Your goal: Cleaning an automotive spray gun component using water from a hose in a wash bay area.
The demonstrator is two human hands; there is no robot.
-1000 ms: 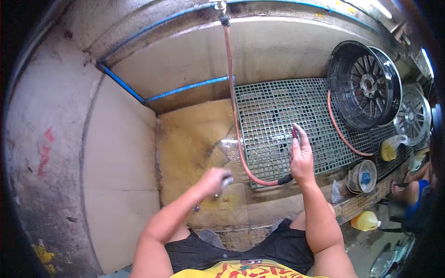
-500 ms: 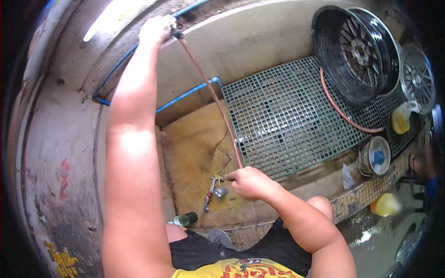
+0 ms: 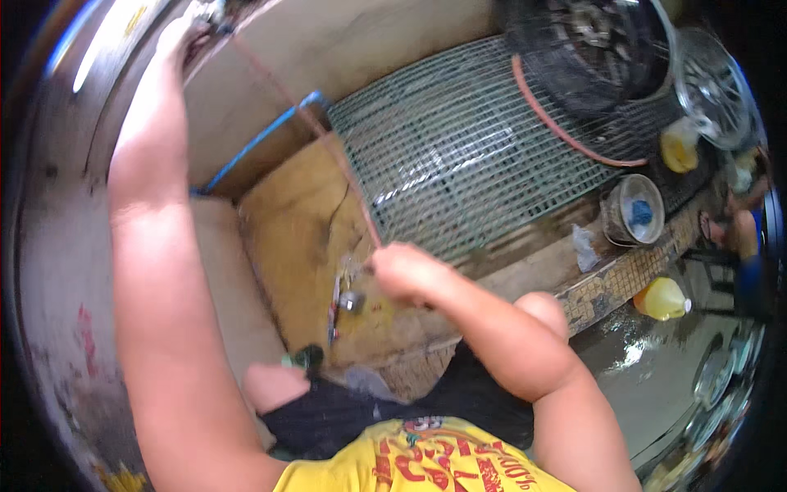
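Up at the far left, my left hand (image 3: 182, 34) is closed around a tap (image 3: 215, 15) on the wall ledge; motion smears its fingers. A reddish-brown hose (image 3: 316, 123) slants down from the tap. Near the middle, my right hand (image 3: 403, 275) grips the lower part of this hose. Beside that hand, a slim metal tool (image 3: 334, 303) with a rounded silver part lies on the yellowish floor slab (image 3: 283, 205); blur hides its exact kind. The hose's end beyond my right hand cannot be made out.
A green plastic grating (image 3: 443, 156) spans the basin floor. On its far right stand a black wheel rim (image 3: 566, 78), another rim (image 3: 711, 90), a bucket (image 3: 611, 213) with a blue cloth, and a yellow-filled jug (image 3: 679, 152). Another yellow jug (image 3: 660, 299) sits below the tiled ledge (image 3: 607, 287).
The whole view has shifted, so everything sits farther left and higher, with more blur. My left hand is still at the tap and my right still on the hose.
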